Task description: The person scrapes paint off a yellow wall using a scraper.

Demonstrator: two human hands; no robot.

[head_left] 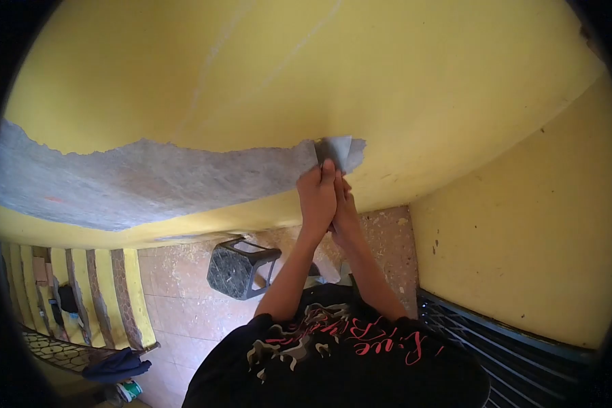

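Both hands are closed together on a scraper, whose wide metal blade lies against the yellow wall. My left hand is wrapped around the handle, its thumb reaching up toward the blade. Pressed in beside it, my right hand grips from the other side. The handle itself is mostly hidden by the fingers. Blade and hands are at the right end of a bare grey strip with ragged paint edges. Yellow paint surrounds that strip above and below.
A dark plastic stool stands on the tiled floor, which is scattered with paint flakes. Yellow-edged steps and a railing with a dark blue cloth are at lower left. A black slatted metal piece is at lower right.
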